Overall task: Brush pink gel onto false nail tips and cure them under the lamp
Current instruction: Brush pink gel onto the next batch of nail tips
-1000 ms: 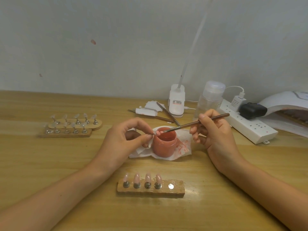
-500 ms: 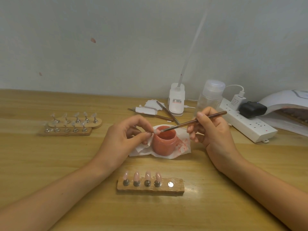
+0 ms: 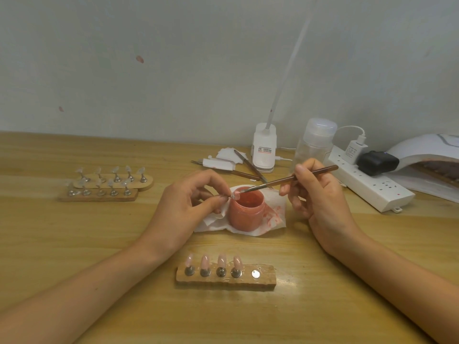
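- Near holder [image 3: 265, 281]: four pink tips [image 3: 221, 259], one spot bare.
- Left hand [image 3: 183, 207] pinches a fifth tip [image 3: 235, 195]; right hand [image 3: 320, 199] pinches the brush [image 3: 285, 181] against it.
- Far-left tips [image 3: 115, 169] look uncoated; curing seems undone.

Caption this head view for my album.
Left hand pinches a nail tip by the gel jar; right hand holds the brush to it.

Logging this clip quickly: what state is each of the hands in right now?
Left hand: pinches a nail tip near the gel jar.
Right hand: holds the brush, bristles at that tip.
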`<state>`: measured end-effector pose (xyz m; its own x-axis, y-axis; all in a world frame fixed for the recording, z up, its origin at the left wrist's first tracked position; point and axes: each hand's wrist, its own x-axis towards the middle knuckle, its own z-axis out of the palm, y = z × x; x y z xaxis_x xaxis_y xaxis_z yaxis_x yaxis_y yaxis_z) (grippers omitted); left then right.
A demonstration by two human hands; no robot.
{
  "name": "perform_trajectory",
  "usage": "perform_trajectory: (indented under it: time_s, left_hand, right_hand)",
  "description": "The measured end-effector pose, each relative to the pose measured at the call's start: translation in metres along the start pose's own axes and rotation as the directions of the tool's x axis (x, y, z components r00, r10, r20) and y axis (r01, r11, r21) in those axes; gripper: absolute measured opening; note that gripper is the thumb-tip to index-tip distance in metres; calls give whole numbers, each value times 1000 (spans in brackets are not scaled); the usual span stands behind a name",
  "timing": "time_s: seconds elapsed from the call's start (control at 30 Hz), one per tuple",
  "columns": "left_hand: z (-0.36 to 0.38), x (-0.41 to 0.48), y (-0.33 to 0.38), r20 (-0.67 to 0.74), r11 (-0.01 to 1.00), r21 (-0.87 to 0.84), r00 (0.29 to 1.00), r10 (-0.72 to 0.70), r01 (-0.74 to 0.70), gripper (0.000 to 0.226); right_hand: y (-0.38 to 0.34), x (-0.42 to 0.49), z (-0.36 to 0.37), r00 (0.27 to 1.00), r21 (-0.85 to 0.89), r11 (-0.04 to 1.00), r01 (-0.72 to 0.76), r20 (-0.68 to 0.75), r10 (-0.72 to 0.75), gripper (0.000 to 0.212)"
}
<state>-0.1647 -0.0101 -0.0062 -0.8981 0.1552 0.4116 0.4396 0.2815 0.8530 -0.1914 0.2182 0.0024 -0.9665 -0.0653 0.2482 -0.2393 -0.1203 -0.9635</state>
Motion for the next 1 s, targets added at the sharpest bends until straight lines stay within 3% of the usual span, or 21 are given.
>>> perform_trajectory:
  time_s: [0.43,0.6,0.73,0.87,1.0]
  left_hand:
    - [0,-1,0,-8,1000,6,1000,-13,13,18]
    - [-1,-1,0,-1,1000,3,1000,-14,14,20]
    - [-2,-1,0,-2,1000,9,1000,-27,27,23]
    - [-1,-2,1,0,1000,0,1000,-27,27,18]
    - [-1,-2,1,8,1000,-1,1000,-27,27,20]
  right_hand:
    - [0,0,-1,999,2,1000,-23,-40,23,20]
    - [-1,-2,2,1000,-6,1000,7,29,-6,26]
    - [0,0,-1,999,6,1000,-21,-35,21,19]
    - [-1,-2,1,999,-2,1000,18,33,-18,26]
    - [0,-1,0,1000,-19,1000,-3,-28,2,19]
